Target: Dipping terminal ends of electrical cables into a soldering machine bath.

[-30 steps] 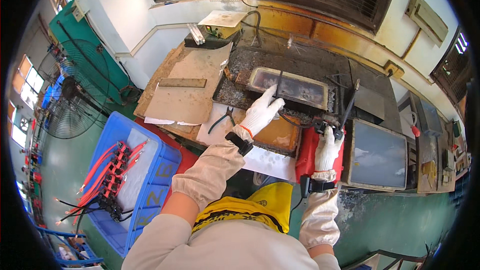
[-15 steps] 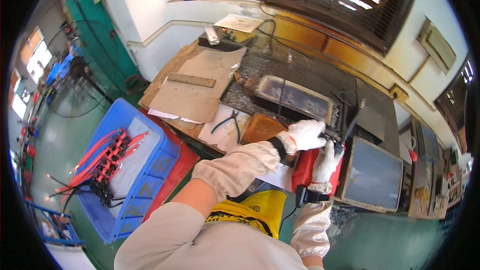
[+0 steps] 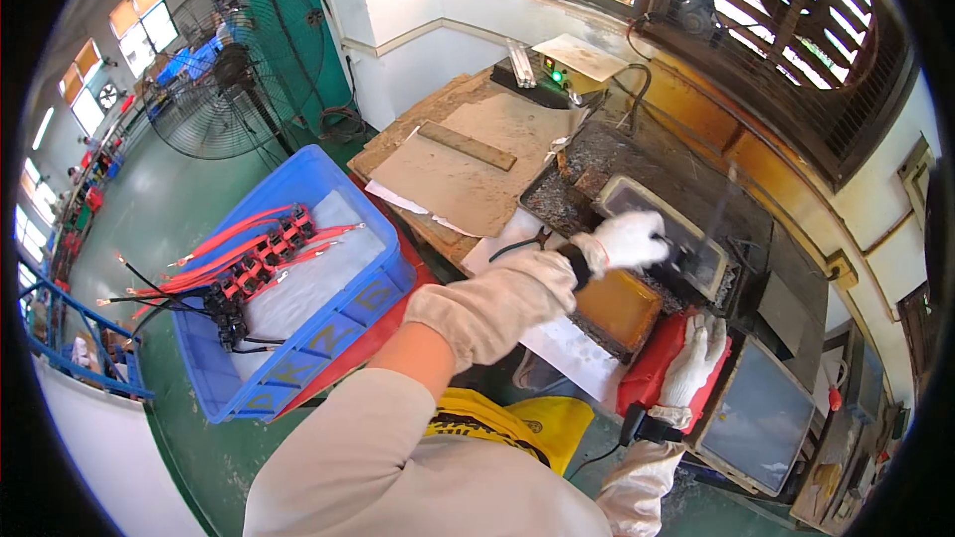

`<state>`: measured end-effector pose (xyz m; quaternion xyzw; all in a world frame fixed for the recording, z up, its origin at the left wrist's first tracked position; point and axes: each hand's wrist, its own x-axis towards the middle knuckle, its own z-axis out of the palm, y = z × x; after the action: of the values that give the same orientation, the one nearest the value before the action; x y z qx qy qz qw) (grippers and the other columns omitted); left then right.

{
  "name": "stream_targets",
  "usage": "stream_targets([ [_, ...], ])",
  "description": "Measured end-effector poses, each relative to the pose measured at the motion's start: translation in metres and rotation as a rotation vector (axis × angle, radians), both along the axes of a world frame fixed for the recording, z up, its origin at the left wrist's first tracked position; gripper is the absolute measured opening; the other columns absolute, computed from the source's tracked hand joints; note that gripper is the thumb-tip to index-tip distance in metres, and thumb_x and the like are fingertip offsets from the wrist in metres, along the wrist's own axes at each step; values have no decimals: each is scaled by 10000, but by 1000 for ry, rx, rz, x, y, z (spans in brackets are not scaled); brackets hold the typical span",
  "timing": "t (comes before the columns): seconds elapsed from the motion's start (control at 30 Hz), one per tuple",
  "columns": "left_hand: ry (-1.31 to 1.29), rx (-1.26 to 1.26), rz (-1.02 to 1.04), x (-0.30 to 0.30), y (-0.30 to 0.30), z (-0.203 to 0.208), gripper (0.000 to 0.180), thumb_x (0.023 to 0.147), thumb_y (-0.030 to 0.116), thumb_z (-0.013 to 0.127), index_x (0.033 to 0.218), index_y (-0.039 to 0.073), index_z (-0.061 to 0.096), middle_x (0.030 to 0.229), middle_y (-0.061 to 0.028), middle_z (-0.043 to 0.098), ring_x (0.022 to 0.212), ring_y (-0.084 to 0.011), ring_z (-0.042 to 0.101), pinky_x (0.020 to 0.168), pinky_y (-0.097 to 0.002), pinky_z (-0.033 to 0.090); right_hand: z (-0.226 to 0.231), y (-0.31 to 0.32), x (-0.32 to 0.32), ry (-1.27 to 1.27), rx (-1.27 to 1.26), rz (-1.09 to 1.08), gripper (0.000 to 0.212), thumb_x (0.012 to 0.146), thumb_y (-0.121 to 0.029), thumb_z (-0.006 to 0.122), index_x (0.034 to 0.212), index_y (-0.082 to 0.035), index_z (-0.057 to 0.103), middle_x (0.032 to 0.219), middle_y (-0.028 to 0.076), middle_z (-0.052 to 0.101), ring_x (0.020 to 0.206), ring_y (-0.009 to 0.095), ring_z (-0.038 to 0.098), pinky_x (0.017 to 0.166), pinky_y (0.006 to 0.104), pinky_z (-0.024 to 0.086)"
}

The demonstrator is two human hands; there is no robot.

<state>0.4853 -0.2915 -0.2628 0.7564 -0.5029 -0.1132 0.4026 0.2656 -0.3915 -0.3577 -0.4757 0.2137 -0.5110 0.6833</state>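
My left hand, in a white glove, is closed on a small black part, blurred by motion. It is over the near edge of a rectangular framed basin with a grey surface. A thin dark streak rises beside the part; whether it belongs to it I cannot tell. My right hand, also gloved, lies with its fingers stretched out on a red container and holds nothing. Between the hands is a shallow tray with an amber surface. Partly behind my left wrist lie dark-handled pliers.
At left, a blue tub holds red and black cables with connectors. Cardboard with a flat wooden strip covers the bench's left. A control box stands behind. Right of the red container is a framed grey panel.
My hands have parted. The left hand now carries the black part over the basin edge, while the right has let go and flattened onto the red container. The view has swung left.
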Motion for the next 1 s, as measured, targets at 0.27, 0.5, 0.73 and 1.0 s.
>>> stream_targets([
  [0.27,88,125,335,137,83,-10,347,734,323,599,915,29,580,729,-152,624,710,-251,627,635,-350,471,7,1,-1,52,-18,-14,447,923,-99,447,1335,21,322,1349,221,353,1215,287,418,1026,390,363],
  [0.5,-1,141,594,235,119,-65,327,726,311,588,866,16,562,790,-215,600,777,-346,589,673,-400,440,5,6,0,130,9,-57,426,921,-116,439,1303,47,346,1303,199,396,1185,288,439,1026,404,355],
  [0.73,56,160,705,284,112,-94,271,744,245,566,917,37,547,868,-220,603,862,-383,569,728,-424,439,6,2,-11,173,-28,-88,445,916,-129,439,1300,65,325,1286,201,398,1202,296,423,1036,415,347],
  [1.0,65,167,801,324,120,-138,240,758,177,542,950,33,521,926,-226,572,912,-380,531,782,-407,418,2,0,-15,248,-113,-35,424,949,-150,382,1309,64,316,1306,216,379,1243,307,380,1056,443,306],
])
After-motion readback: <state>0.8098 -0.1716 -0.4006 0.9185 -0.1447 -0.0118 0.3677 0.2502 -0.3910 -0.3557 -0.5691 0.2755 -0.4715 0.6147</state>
